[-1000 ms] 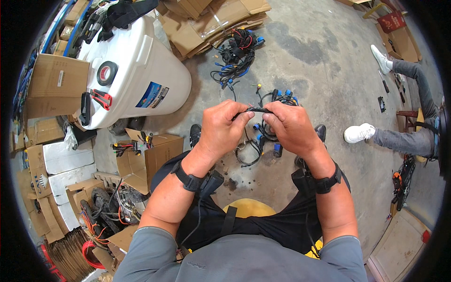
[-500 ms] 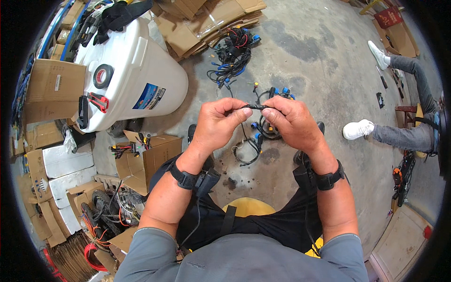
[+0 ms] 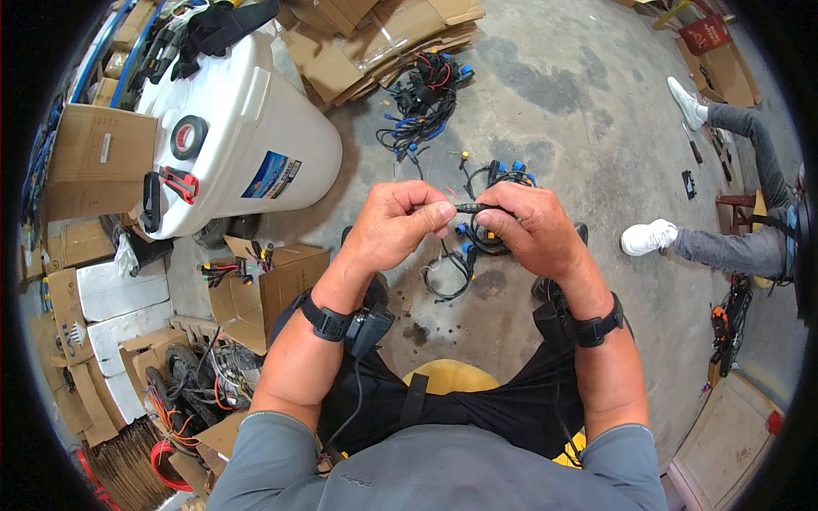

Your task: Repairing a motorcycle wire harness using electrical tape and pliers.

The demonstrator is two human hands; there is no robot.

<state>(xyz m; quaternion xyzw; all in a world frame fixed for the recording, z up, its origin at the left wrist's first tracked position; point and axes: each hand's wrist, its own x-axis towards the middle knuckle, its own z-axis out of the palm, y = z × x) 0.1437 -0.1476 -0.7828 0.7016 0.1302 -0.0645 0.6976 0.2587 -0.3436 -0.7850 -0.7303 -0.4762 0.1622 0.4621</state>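
My left hand [image 3: 398,223] pinches one end of a short stretch of black cable [image 3: 470,207], with thumb and fingertips together. My right hand [image 3: 532,228] grips the same cable just to the right, its fingers curled around it. The piece lies roughly level between them. Beyond my hands a coiled harness [image 3: 503,170] with blue and yellow connectors rests on the concrete floor, and a larger tangle of black cables [image 3: 426,102] lies farther away.
A white plastic bin [image 3: 294,145] holds a black tape roll [image 3: 189,137] and a red cutter [image 3: 180,186]. Flattened cardboard [image 3: 336,60] lies behind; open boxes [image 3: 281,302] stand left. A seated person's legs [image 3: 728,251] and white shoes are at right, near loose tools [image 3: 695,149].
Both hands have shifted slightly on the cable. Over the last half second my left fingertips moved a little lower, and more cable shows beside my right thumb.
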